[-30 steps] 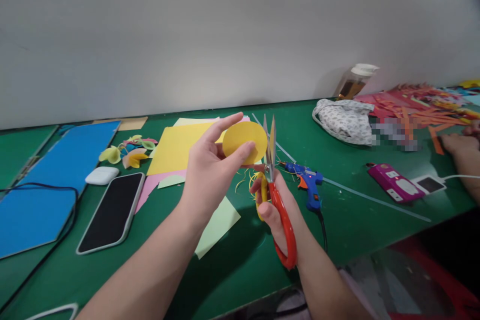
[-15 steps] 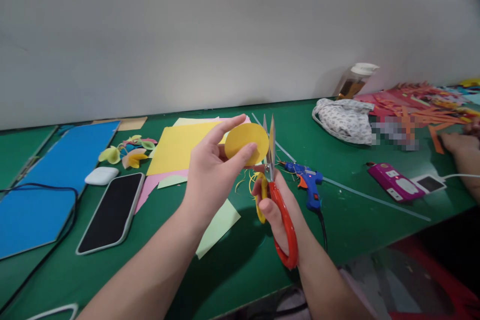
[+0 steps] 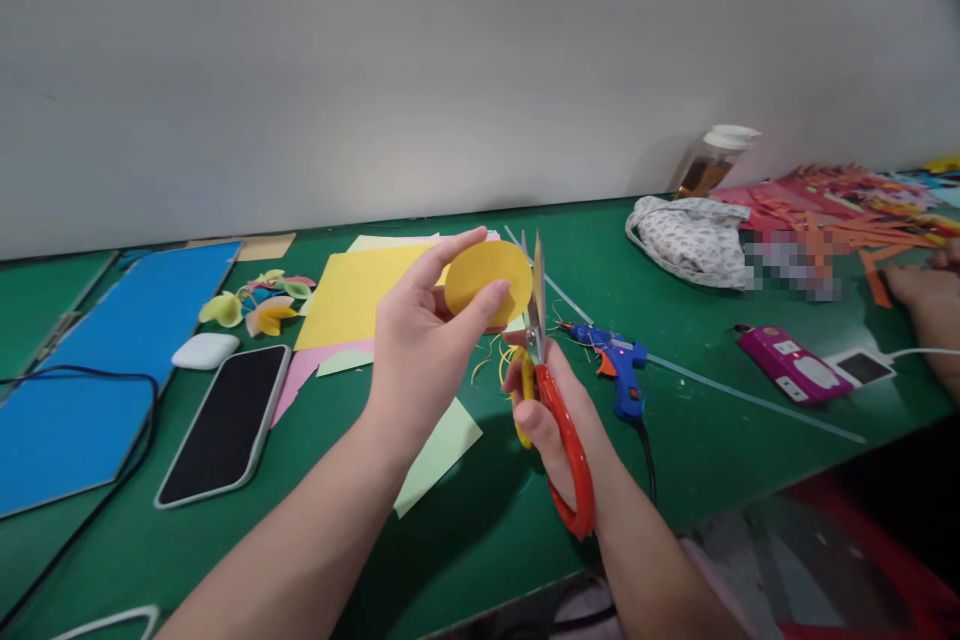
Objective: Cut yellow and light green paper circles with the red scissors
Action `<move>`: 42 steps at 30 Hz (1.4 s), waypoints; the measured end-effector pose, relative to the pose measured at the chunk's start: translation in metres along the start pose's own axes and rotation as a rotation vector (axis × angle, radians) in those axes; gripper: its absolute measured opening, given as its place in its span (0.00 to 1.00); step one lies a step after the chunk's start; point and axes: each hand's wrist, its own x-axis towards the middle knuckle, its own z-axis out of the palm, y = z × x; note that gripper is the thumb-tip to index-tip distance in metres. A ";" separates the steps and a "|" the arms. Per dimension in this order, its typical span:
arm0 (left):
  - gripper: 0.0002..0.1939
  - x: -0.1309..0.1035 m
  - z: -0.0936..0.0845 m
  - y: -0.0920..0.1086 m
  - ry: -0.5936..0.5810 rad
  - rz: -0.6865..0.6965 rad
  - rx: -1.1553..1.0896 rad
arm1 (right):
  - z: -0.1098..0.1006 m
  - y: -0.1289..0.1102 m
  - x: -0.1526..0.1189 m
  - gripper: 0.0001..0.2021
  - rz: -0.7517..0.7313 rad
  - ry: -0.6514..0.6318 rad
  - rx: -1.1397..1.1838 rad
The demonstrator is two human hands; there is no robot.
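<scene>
Between thumb and fingers, my left hand [image 3: 424, 320] pinches a round yellow paper disc [image 3: 480, 272] held above the table. My right hand [image 3: 559, 420] grips scissors [image 3: 570, 460] with one red and one yellow handle loop. Their blades point upward, slightly parted, close along the disc's right edge; whether they touch it I cannot tell. Thin yellow paper trimmings [image 3: 491, 360] lie below the disc. A yellow paper sheet [image 3: 349, 295] rests behind my left hand, and a pale green sheet [image 3: 439, 455] lies beneath my wrists.
A blue glue gun [image 3: 619, 365] with its cord lies right of the scissors. Leftward are a phone [image 3: 225, 425], a white case [image 3: 205, 351], paper petals [image 3: 259, 305] and a blue board [image 3: 112, 370]. A cloth pouch [image 3: 690, 240], purple box [image 3: 791, 362] and another person's hand [image 3: 915, 290] are rightward.
The yellow disc and my left hand have shifted slightly left. The scissors have moved a little left too, with their blades still slightly apart.
</scene>
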 end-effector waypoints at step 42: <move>0.21 -0.001 0.000 -0.001 0.040 0.051 0.058 | -0.002 -0.010 0.001 0.39 0.047 -0.025 0.023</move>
